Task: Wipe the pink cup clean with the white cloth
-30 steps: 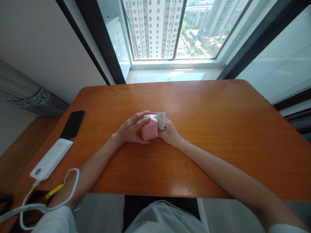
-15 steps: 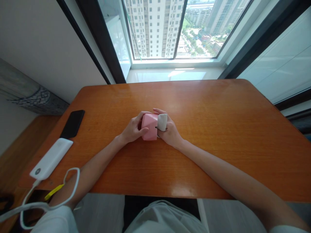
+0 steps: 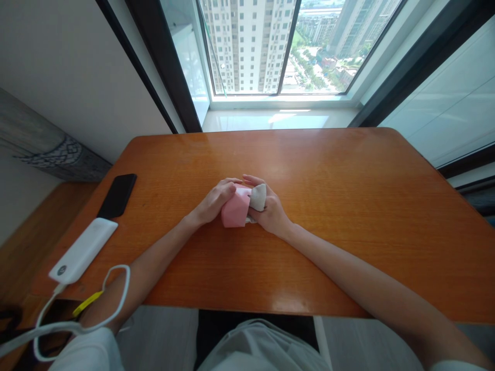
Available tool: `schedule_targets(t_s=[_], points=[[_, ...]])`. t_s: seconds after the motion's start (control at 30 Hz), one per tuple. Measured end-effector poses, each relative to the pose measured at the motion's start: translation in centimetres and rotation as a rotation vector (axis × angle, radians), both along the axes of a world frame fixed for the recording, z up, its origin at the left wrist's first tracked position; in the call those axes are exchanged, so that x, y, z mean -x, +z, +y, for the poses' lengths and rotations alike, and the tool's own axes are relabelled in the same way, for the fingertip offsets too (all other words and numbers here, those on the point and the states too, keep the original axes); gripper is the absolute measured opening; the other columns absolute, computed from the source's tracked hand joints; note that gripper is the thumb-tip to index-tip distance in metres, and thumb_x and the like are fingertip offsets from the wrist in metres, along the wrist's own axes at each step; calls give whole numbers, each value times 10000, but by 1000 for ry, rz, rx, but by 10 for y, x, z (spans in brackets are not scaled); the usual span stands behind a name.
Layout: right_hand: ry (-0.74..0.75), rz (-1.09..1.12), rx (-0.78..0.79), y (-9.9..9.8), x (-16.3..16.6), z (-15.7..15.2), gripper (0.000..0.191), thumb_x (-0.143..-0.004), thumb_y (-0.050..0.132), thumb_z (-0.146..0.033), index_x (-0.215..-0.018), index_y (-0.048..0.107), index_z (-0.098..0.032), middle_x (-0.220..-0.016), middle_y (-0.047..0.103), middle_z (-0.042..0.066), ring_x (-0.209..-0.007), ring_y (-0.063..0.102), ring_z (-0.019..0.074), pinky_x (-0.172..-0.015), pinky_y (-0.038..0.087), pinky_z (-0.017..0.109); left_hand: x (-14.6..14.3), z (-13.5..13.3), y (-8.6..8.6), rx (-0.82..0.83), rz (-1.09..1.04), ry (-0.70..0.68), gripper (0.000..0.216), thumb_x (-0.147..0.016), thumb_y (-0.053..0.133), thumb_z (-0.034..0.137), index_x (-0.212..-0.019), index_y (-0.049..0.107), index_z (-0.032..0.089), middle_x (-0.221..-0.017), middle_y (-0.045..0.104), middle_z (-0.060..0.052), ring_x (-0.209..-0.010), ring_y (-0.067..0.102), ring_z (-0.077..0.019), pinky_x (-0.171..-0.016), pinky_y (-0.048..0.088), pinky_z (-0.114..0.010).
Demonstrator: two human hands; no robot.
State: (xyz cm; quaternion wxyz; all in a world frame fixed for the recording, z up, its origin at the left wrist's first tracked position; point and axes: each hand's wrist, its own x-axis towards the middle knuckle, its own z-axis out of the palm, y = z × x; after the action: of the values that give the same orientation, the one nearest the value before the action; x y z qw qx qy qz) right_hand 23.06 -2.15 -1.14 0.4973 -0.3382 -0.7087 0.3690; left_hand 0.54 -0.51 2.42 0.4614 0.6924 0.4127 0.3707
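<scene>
Over the middle of the table I hold a small pink box-like object (image 3: 235, 208) with flat, angled faces. My left hand (image 3: 217, 200) is closed round its left and far side, the thumb lying along its top edge. My right hand (image 3: 273, 210) is closed on a folded white cloth (image 3: 258, 198) at the pink object's right side. Part of the cloth sticks up between the fingers, and a bit shows below against the object. Where the right fingers meet the pink object, the view is partly hidden.
A black phone (image 3: 117, 196) lies at the left of the brown wooden table (image 3: 328, 206). Beside it is a white power bank (image 3: 83, 251), whose white cable (image 3: 124, 293) with a yellow tag (image 3: 87, 304) loops over my left forearm. A window (image 3: 282, 51) lies beyond the table.
The pink object has tilted and shifted slightly left and toward me. My left thumb has moved from its near side up to its top. The white cloth has turned a little.
</scene>
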Motion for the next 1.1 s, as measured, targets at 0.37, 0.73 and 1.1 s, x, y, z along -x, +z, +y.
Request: schedule_targets(t_s=[0.37, 0.73, 1.1], points=[[-12, 1, 0, -1, 2, 0, 466, -937, 786, -253, -1400, 757, -284, -1555, 713, 98, -1362, 744, 269, -1222, 598, 449, -7, -3, -11, 270, -213, 59, 823, -984, 581, 893, -1324, 765, 166, -1256, 833, -144, -1128, 784, -316, -934, 616, -377], [3, 4, 26, 7, 3, -1, 482, -907, 792, -207, -1382, 750, -274, -1470, 761, 94, -1305, 762, 252, -1177, 607, 421, -9, -3, -9, 229, -178, 51, 789, -1004, 537, 877, -1289, 772, 181, -1229, 838, -129, -1140, 770, -308, -924, 620, -369], [-6, -26, 21, 5, 1, 0, 426, -904, 821, -247, -1328, 784, -261, -1456, 773, 113, -1296, 769, 259, -1144, 634, 417, -9, -1, -6, 170, -137, -5, 793, -1033, 456, 876, -1223, 797, 185, -1216, 832, -132, -1088, 776, -320, -973, 644, -441]])
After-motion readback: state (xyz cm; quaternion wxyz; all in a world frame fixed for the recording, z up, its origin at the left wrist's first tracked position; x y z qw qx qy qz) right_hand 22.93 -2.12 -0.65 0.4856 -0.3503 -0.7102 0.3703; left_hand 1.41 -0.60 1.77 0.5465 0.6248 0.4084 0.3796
